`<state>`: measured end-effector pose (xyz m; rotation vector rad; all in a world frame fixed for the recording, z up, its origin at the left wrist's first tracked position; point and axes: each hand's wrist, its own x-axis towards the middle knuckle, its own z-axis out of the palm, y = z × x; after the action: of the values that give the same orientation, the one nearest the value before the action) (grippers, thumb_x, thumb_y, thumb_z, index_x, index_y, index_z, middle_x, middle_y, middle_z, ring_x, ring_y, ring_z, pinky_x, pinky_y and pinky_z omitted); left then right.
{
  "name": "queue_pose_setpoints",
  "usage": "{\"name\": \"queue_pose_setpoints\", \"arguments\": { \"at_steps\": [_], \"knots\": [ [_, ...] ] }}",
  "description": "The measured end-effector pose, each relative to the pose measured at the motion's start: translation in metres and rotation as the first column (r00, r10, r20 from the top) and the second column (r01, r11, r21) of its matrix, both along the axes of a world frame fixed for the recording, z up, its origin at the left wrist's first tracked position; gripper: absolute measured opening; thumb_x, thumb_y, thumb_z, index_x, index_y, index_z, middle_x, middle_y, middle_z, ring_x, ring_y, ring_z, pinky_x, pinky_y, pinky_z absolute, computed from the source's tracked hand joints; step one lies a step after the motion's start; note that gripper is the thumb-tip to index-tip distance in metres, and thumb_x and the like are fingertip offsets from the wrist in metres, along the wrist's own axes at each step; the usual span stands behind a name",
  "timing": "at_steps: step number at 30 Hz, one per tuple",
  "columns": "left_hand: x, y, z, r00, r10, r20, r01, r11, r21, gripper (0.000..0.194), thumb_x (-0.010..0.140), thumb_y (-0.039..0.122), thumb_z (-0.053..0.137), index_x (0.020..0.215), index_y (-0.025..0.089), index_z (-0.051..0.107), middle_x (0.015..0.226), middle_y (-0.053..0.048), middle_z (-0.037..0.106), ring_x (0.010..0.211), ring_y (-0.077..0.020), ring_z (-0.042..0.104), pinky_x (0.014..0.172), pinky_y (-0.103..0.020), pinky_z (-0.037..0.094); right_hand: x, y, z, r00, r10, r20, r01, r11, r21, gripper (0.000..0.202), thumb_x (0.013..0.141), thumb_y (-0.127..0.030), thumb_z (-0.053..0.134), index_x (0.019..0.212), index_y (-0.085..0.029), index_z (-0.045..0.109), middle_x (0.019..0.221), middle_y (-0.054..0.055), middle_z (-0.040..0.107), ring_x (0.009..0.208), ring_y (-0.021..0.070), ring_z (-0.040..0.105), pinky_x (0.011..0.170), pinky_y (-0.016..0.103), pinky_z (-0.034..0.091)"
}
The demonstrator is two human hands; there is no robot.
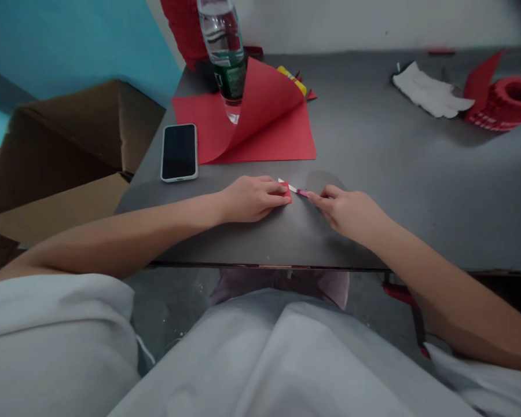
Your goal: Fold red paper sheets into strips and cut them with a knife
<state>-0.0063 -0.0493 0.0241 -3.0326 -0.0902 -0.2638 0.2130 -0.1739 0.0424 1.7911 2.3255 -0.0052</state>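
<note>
The left hand (pixel 252 199) has its fingertips closed on a small red piece (pixel 287 194), held down on the grey table (pixel 373 156) near its front edge. The right hand (pixel 349 213) grasps a slim tool (pixel 301 192), whose pale end points toward ten o'clock at the piece. From there, a phone (pixel 179 152) lies at ten, red sheets (pixel 269 119) toward twelve, a bottle (pixel 230 75) at eleven, a white glove (pixel 429 92) at two.
</note>
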Motion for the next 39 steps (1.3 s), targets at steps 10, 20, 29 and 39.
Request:
{"name": "queue_pose_setpoints", "arguments": {
  "at_steps": [10, 20, 29, 39],
  "knots": [
    [0.000, 0.002, -0.001, 0.999, 0.019, 0.043, -0.015, 0.996, -0.092, 0.031, 0.091, 0.020, 0.042, 0.113, 0.026, 0.062, 0.117, -0.002, 0.063, 0.102, -0.0184, 0.058, 0.080, -0.026, 0.046, 0.000, 0.010, -0.010, 1.000, -0.023, -0.007, 0.024, 0.997, 0.077, 0.047, 0.093, -0.025, 0.034, 0.139, -0.027, 0.042, 0.102, 0.007, 0.060, 0.059, 0.0124, 0.049, 0.052, 0.028, 0.026],
    [0.008, 0.001, 0.012, 0.940, 0.303, -0.153, -0.335, 0.903, -0.268, 0.043, 0.086, 0.032, 0.058, 0.127, 0.020, 0.049, 0.118, -0.012, 0.056, 0.108, -0.0254, 0.053, 0.089, -0.034, 0.042, 0.037, 0.013, -0.006, 0.921, -0.096, -0.378, 0.265, 0.866, 0.425, 0.041, 0.094, -0.027, 0.035, 0.131, -0.025, 0.050, 0.105, 0.006, 0.066, 0.087, 0.0186, 0.062, 0.060, 0.027, 0.041],
    [0.030, 0.028, 0.025, 0.814, 0.328, -0.480, -0.550, 0.700, -0.455, 0.071, 0.066, 0.046, 0.072, 0.126, 0.019, 0.045, 0.124, -0.009, 0.054, 0.105, -0.0242, 0.053, 0.080, -0.027, 0.041, 0.049, 0.047, 0.001, 0.830, 0.037, -0.556, 0.257, 0.860, 0.440, 0.041, 0.091, -0.027, 0.040, 0.130, -0.022, 0.051, 0.109, 0.008, 0.065, 0.096, 0.0214, 0.060, 0.076, 0.034, 0.047],
    [0.017, 0.026, 0.008, 0.994, 0.107, -0.005, -0.072, 0.639, -0.766, 0.012, 0.077, 0.024, 0.062, 0.079, 0.015, 0.054, 0.074, 0.000, 0.058, 0.067, -0.0107, 0.053, 0.062, -0.021, 0.040, 0.031, 0.101, 0.009, 0.474, -0.026, -0.880, 0.542, 0.796, 0.268, 0.049, 0.090, -0.055, 0.034, 0.076, -0.018, 0.062, 0.054, -0.001, 0.045, 0.054, 0.0129, 0.045, 0.054, 0.028, 0.034]
  ]
}}
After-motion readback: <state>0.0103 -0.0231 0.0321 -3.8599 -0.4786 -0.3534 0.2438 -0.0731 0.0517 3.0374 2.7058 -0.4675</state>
